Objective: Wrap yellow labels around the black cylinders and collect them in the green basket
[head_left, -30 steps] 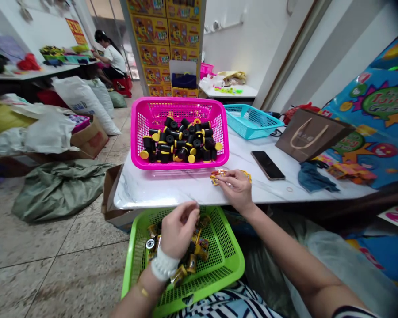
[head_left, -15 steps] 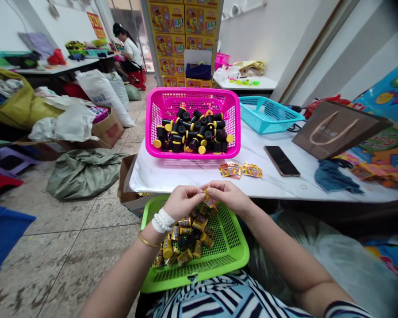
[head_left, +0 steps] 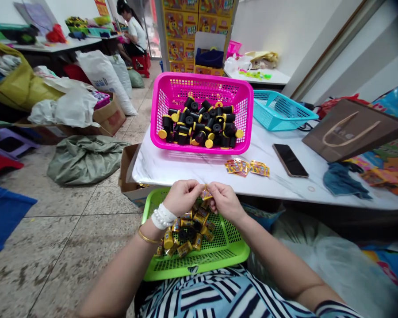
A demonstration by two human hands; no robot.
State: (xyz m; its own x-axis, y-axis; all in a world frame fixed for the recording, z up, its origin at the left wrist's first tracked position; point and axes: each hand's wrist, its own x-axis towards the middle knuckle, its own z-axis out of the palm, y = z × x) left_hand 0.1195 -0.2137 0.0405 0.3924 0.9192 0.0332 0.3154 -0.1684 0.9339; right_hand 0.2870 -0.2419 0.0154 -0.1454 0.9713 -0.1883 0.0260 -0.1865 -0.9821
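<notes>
Between my two hands is a small yellow printed wrapper (head_left: 205, 193), pinched from both sides above the green basket (head_left: 234, 251). My left hand (head_left: 185, 197), with a white band and beads at the wrist, grips its left edge with thumb and forefinger. My right hand (head_left: 226, 201) grips the right edge, fingers curled. Below, the green basket on my lap holds several small yellow-wrapped containers (head_left: 185, 248) and a few black ones. On the table, a pink basket (head_left: 202, 147) holds many black containers with yellow lids (head_left: 202, 121). Several flat printed wrappers (head_left: 242, 167) lie in front of it.
A phone (head_left: 290, 160), a brown paper bag (head_left: 348, 130), a blue cloth (head_left: 345, 181) and a turquoise basket (head_left: 285, 121) are on the white table (head_left: 185, 170). An open carton (head_left: 129, 187) stands at its left end. Farther back, a person (head_left: 134, 33) sits on a red stool.
My view has shifted slightly, so the table and baskets appear a little farther right. Both hands still pinch the wrapper, and my right hand's fingers are more curled beneath it.
</notes>
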